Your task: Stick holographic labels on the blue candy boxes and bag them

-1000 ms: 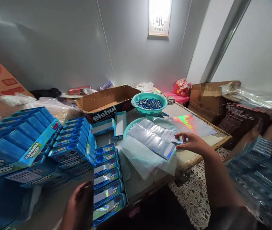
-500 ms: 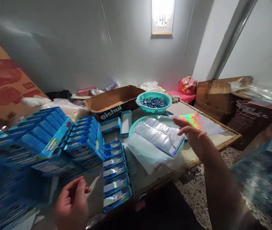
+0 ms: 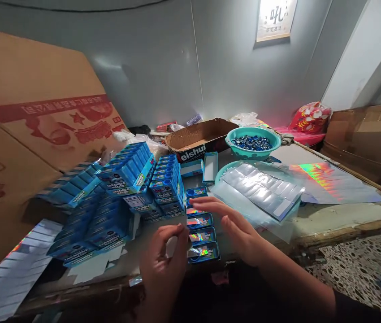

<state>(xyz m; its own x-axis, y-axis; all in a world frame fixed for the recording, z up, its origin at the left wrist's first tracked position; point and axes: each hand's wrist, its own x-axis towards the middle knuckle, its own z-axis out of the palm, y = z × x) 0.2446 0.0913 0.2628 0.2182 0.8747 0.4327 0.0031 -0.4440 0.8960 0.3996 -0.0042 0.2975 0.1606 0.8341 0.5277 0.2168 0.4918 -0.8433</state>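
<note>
My right hand (image 3: 235,226) reaches out flat, fingers stretched, just above a row of small open blue boxes (image 3: 200,233) with holographic stickers on them. My left hand (image 3: 165,258) is beside that row on its left, fingers curled into a pinch; what they hold is not clear. Right of my hands, a teal tray (image 3: 226,169) carries silver sticker strips (image 3: 261,190) on clear plastic bags. Behind it stands a teal basin (image 3: 271,150) of small blue pieces.
Stacks of blue "Caramelo" cartons (image 3: 132,172) fill the table's left side. An open cardboard box (image 3: 199,137) and a holographic sheet (image 3: 331,179) lie further back and right. Large cardboard (image 3: 36,116) leans at left; silver sheets (image 3: 7,278) lie below it. The table edge (image 3: 345,233) runs right.
My right hand left the sticker strips and swung left over the row of blue boxes. My left hand rose and curled its fingers. The view turned left.
</note>
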